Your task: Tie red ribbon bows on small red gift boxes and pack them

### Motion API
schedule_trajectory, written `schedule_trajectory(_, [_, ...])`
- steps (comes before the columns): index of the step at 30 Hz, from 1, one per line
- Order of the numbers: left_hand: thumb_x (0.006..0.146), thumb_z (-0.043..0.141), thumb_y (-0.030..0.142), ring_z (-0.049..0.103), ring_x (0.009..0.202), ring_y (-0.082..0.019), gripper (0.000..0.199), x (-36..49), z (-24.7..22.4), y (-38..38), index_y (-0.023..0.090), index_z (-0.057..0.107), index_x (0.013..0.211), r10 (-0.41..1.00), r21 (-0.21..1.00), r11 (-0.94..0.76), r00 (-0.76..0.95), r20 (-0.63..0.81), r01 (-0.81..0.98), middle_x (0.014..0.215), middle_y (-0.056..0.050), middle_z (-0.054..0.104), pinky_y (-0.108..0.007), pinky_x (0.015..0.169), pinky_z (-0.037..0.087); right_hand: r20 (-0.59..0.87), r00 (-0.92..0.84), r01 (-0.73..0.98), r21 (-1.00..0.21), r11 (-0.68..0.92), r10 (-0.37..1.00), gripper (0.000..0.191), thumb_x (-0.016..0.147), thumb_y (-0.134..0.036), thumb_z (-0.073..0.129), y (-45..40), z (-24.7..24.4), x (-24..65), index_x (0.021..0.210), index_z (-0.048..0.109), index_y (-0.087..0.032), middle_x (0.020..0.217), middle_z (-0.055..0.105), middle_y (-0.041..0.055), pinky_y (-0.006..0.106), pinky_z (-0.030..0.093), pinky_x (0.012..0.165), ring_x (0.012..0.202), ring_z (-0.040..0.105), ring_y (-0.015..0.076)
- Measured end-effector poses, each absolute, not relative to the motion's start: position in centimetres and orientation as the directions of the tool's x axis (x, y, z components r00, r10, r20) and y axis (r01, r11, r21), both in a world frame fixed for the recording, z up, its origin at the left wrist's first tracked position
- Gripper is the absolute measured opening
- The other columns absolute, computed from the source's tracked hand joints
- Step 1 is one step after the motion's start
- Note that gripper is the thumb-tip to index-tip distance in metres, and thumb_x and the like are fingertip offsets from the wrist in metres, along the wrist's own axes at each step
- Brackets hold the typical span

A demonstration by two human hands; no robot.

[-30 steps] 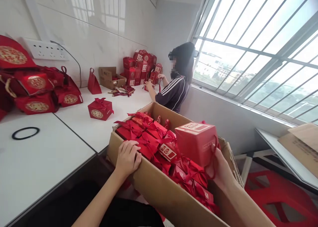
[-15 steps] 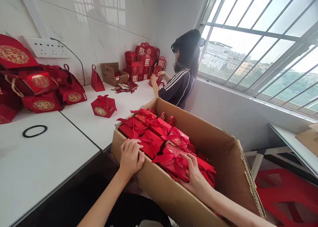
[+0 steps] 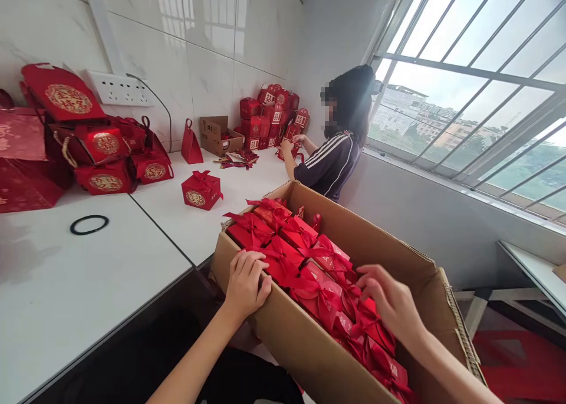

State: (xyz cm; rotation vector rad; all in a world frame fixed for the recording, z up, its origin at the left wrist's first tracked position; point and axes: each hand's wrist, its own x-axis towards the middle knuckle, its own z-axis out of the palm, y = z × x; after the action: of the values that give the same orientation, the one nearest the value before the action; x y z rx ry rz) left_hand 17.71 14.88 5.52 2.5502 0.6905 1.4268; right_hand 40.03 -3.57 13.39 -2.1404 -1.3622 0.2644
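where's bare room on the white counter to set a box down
Bare patch on the white counter between the black ring and the cardboard box; another strip between the lone gift box and the co-worker. Crowded: red bags at the wall, far-corner stack.

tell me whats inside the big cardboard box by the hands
The cardboard box holds red gift boxes with ribbon bows, packed in rows. The left hand rests on its near rim; the right hand hovers over them. Lower layers and the bottom are covered.
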Motion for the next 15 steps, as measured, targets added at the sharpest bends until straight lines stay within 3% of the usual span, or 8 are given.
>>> schedule_trajectory(2, [0.082, 0.037, 0.022, 0.053, 0.092, -0.022, 0.016, 17.7, 5.4, 14.9, 0.017, 0.052, 0.080, 0.455, 0.340, -0.886, 0.451, 0.768, 0.316, 0.091, -0.008, 0.060, -0.041, 0.092, 0.033, 0.197, 0.538, 0.714, -0.624, -0.319, 0.820, 0.045, 0.084, -0.053, 0.037, -2.5, 13.2, 41.7, 0.107, 0.051, -0.017, 0.099, 0.060, 0.0115, 0.031, 0.052, 0.062, 0.080, 0.063, 0.0205])
schedule_trajectory(4, [0.082, 0.038, 0.022, 0.052, 0.092, -0.022, 0.015, 17.8, 5.4, 14.9, 0.017, 0.052, 0.080, 0.455, 0.347, -0.887, 0.450, 0.769, 0.305, 0.091, -0.008, 0.060, -0.041, 0.091, 0.033, 0.118, 0.538, 0.653, -0.684, -0.325, 0.835, 0.056, 0.081, -0.057, 0.041, -1.3, 12.0, 42.5, 0.119, 0.045, -0.017, 0.124, 0.048, 0.0159, 0.037, 0.051, 0.079, 0.105, 0.057, 0.0248])
schedule_trajectory(7, [0.081, 0.040, 0.021, 0.052, 0.092, -0.021, 0.013, 17.9, 5.3, 14.8, 0.017, 0.052, 0.080, 0.465, 0.371, -0.883, 0.427, 0.775, 0.288, 0.090, -0.008, 0.061, -0.041, 0.091, 0.033, -0.023, 0.453, 0.605, -0.727, -0.326, 0.891, 0.070, 0.082, -0.058, 0.037, 0.1, 9.1, 42.1, 0.138, 0.021, -0.019, 0.141, 0.032, 0.0147, 0.046, 0.031, 0.103, 0.127, 0.036, 0.0246])
schedule_trajectory(10, [0.078, 0.041, 0.020, 0.053, 0.091, -0.020, 0.012, 18.0, 5.3, 14.4, 0.017, 0.052, 0.081, 0.487, 0.409, -0.872, 0.387, 0.783, 0.269, 0.090, -0.007, 0.060, -0.040, 0.091, 0.033, -0.005, 0.438, 0.667, -0.669, -0.328, 0.899, 0.076, 0.082, -0.059, 0.033, 0.3, 6.9, 41.2, 0.141, 0.006, -0.019, 0.146, 0.020, 0.0137, 0.050, 0.020, 0.108, 0.135, 0.020, 0.0253])
schedule_trajectory(12, [0.077, 0.041, 0.019, 0.053, 0.090, -0.019, 0.012, 18.2, 5.0, 14.0, 0.017, 0.052, 0.081, 0.497, 0.432, -0.867, 0.357, 0.791, 0.248, 0.089, -0.007, 0.060, -0.040, 0.091, 0.034, 0.045, 0.419, 0.736, -0.602, -0.310, 0.907, 0.069, 0.084, -0.057, 0.029, 0.0, 6.6, 41.1, 0.141, 0.009, -0.024, 0.146, 0.023, 0.0114, 0.051, 0.027, 0.106, 0.133, 0.025, 0.0269])
schedule_trajectory(15, [0.076, 0.040, 0.024, 0.054, 0.086, -0.019, 0.015, 19.1, 3.6, 13.9, 0.018, 0.052, 0.082, 0.498, 0.448, -0.866, 0.313, 0.809, 0.222, 0.086, -0.007, 0.060, -0.041, 0.090, 0.036, 0.178, 0.377, 0.865, -0.420, -0.277, 0.909, 0.063, 0.078, -0.061, 0.042, -0.4, 7.9, 42.0, 0.135, 0.024, -0.042, 0.133, 0.042, 0.0041, 0.037, 0.051, 0.089, 0.122, 0.044, 0.0241])
